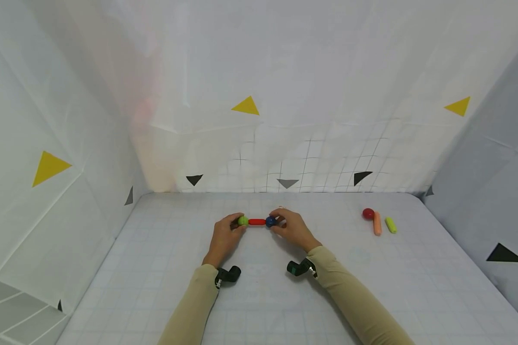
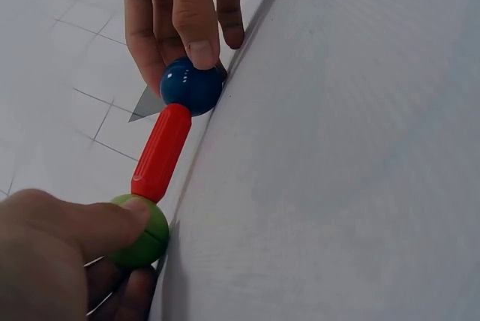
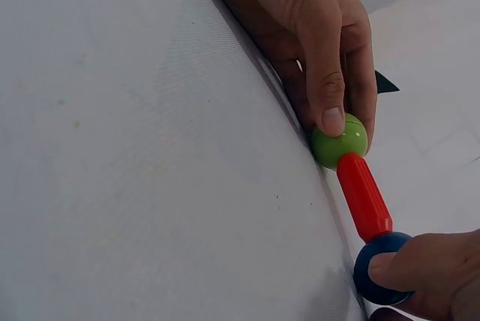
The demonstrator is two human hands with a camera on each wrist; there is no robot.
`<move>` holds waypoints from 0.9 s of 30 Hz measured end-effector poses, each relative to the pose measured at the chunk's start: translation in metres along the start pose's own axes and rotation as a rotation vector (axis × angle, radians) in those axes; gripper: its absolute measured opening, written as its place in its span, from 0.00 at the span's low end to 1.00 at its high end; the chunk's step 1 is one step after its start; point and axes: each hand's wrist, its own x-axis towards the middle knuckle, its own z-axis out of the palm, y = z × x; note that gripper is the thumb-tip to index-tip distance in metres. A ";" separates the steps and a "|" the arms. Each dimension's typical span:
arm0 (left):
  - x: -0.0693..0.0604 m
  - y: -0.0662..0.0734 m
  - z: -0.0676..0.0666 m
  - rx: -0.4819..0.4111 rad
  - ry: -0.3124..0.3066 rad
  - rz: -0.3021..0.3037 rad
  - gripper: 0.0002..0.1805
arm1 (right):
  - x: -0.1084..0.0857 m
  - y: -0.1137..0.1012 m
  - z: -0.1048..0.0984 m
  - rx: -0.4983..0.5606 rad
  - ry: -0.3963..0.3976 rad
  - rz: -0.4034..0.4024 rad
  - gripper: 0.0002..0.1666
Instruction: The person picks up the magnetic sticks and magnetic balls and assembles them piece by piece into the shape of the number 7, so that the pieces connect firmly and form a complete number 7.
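A red ribbed rod (image 1: 257, 222) joins a green ball (image 1: 242, 220) at its left end to a blue ball (image 1: 270, 221) at its right end. My left hand (image 1: 225, 236) pinches the green ball between thumb and fingers. On the other end, the thumb and fingers of my right hand (image 1: 296, 231) grip the blue ball. In the left wrist view the red rod (image 2: 162, 151) touches both balls, lying in line between them. The right wrist view gives the same joined piece, with the blue ball (image 3: 381, 268) under my right thumb.
To the right on the white table (image 1: 259, 297) lie a red ball (image 1: 368, 213), an orange rod (image 1: 377, 224) beside it, and a short yellow-green rod (image 1: 390, 224). White sheeting with yellow and black triangles stands behind and at both sides.
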 end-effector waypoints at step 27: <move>0.001 0.001 0.001 0.014 0.022 0.020 0.21 | -0.013 0.000 -0.028 -0.040 0.032 0.094 0.26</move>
